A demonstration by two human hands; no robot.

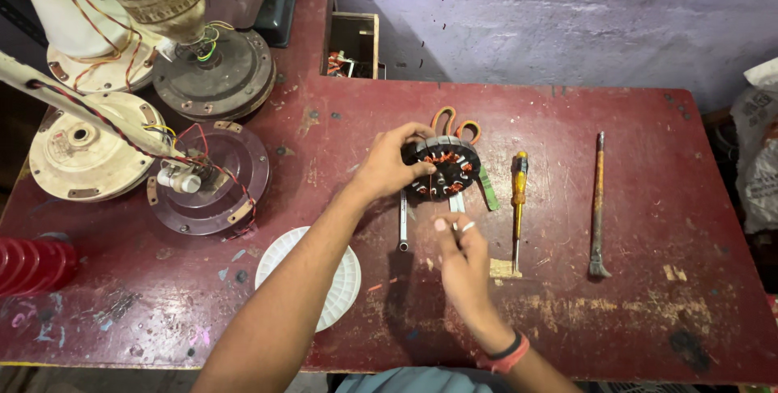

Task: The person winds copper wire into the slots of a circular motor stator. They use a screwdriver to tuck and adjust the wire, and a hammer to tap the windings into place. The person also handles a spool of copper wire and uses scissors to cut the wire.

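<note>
A round black fan stator [443, 168] with copper windings sits tilted on the red workbench [632, 198]. My left hand [387, 164] grips its left rim. My right hand [463, 267] is just below it, fingers pinched together near the stator's lower edge; whether they hold a thin wire is too small to tell. Scissors with orange handles [454, 124] lie under and behind the stator. A steel wrench [403, 223] lies beside my left wrist.
A yellow-handled screwdriver [519, 198] and a rusty chisel [598, 207] lie to the right. A white plastic disc [339, 279] is under my left forearm. Fan motor housings [215, 77] [212, 178] [81, 150] with wires crowd the left. A red coil [32, 263] lies at the left edge.
</note>
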